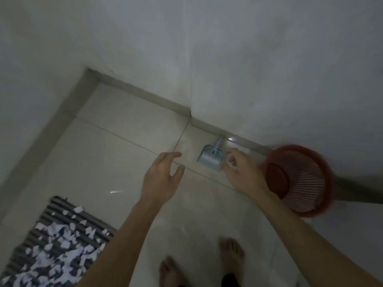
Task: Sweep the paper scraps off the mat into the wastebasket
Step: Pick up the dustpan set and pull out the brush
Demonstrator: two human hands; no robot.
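— Where are the paper scraps point(62, 243)?
— White and pale lilac, torn small, strewn over the grey striped mat point(27, 251) on the floor, lower left; its ribs run up to the right.
— And the wastebasket point(298, 181)?
— Red, slatted, tipped with its mouth toward the camera, by the wall. No lettering readable.
— The hands?
— Left hand point(161, 179) spread, empty. Right hand point(240, 172), fingers loosely curled, near the blue dustpan and brush point(211, 157), handle pointing at the wall.

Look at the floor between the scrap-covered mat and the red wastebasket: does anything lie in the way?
Only the small blue dustpan and brush, on the tiles near the wall. It lies beyond the straight line from the mat to the wastebasket, so bare floor separates them. Both hands, left hand and right hand, reach toward it.
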